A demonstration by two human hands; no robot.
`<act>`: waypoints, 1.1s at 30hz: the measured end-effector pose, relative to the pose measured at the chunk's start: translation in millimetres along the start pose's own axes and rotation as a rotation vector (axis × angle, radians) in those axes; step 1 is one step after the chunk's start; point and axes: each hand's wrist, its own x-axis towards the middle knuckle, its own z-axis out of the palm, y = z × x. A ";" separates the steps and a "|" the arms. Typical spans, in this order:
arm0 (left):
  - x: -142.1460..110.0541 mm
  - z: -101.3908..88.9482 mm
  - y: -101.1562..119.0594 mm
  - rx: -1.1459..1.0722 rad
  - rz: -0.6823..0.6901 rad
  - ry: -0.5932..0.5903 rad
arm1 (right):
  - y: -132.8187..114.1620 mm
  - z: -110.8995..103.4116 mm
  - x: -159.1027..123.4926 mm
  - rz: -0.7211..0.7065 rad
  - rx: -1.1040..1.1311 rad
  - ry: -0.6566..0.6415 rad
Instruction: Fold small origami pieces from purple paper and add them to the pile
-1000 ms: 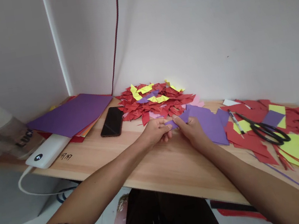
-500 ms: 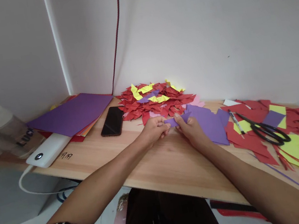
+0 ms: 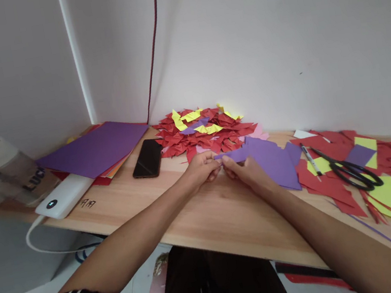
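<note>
Between my two hands is a small folded piece of purple paper (image 3: 233, 154), just above the wooden table. My left hand (image 3: 203, 167) pinches its left end, fingers closed. My right hand (image 3: 243, 170) grips it near the middle, thumb on top, close to the left fingertips; part of the paper is hidden behind the fingers. Right beside my right hand lie purple paper sheets (image 3: 273, 161), overlapping on the table. Behind both hands rises a heap of folded paper pieces (image 3: 193, 132), mostly red, with several yellow and purple ones on top.
Black-handled scissors (image 3: 357, 174) and a pen (image 3: 310, 158) lie on red and yellow paper scraps at the right. Leftward are a phone (image 3: 147, 158), a white power bank (image 3: 62, 196) with a cable, large purple sheets (image 3: 96, 148) and a plastic container (image 3: 0, 169).
My right hand has slid left along the purple paper, its thumb now close to my left fingertips. The left hand holds nearly the same place.
</note>
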 end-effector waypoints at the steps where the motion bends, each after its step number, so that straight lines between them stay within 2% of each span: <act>1: 0.1 -0.1 -0.5 0.001 -0.007 -0.003 | 0.2 0.9 0.1 -0.030 -0.010 0.005; 5: 0.7 -1.1 -2.7 0.013 0.001 -0.031 | 5.1 4.2 0.3 -0.082 0.025 0.038; 14: 2.0 1.8 -2.0 0.050 0.039 -0.014 | 8.5 5.5 -0.2 0.045 0.055 0.096; 23: 4.5 -5.3 -13.3 0.152 0.106 -0.053 | 9.3 6.6 -0.1 0.050 0.092 0.109; 29: 2.7 -8.8 -6.7 0.128 0.038 -0.007 | 18.0 -0.6 6.1 0.067 -0.031 0.145; 33: 3.2 -11.2 -5.8 0.059 0.002 -0.018 | 20.1 -2.3 5.7 0.054 -0.006 0.156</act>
